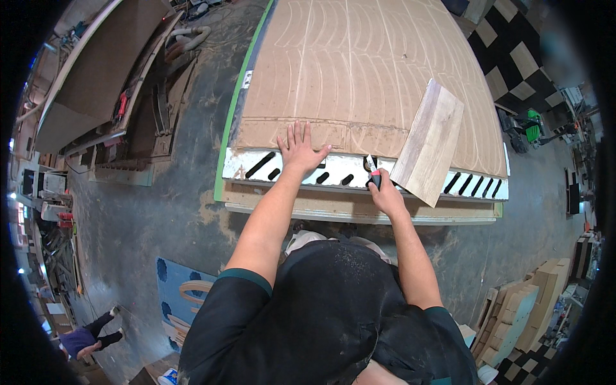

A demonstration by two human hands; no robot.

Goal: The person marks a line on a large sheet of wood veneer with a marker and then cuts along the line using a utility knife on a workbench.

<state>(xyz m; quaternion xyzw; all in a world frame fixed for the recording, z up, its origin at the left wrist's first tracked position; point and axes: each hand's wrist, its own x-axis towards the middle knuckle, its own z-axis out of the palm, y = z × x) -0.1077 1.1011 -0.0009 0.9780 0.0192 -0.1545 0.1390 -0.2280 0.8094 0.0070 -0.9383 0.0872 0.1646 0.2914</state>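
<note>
Cardboard sheet [378,70] is laid flat over most of the desk [465,210], reaching from the near side, just in front of the person, toward the far side. It would probably be found light for its spread, firm when supported but quick to sag or crease if lifted at one corner. A slightly gritty rather than slippery face is to be expected, and the worn near edge could be torn easily. It is best taken by its left and right edges at once; whether it is fixed underneath cannot be told. The knife [374,174] is judged light and rigid, and is safely taken only by its handle.

The sheet is brown and matt, crossed by long pale lines and rows of pale arcs, with a creased band along the near part. Beyond its near edge a white strip [335,174] with dark slanted slots is exposed. A wood-grained plank [430,141] is laid aslant at the right, across sheet and strip.

The hands are held apart. The left hand [300,151] is pressed flat, fingers spread, on the near left part of the sheet. By the right hand [387,196] the black and red knife handle is gripped, its tip held over the strip; contact there cannot be told.
</note>
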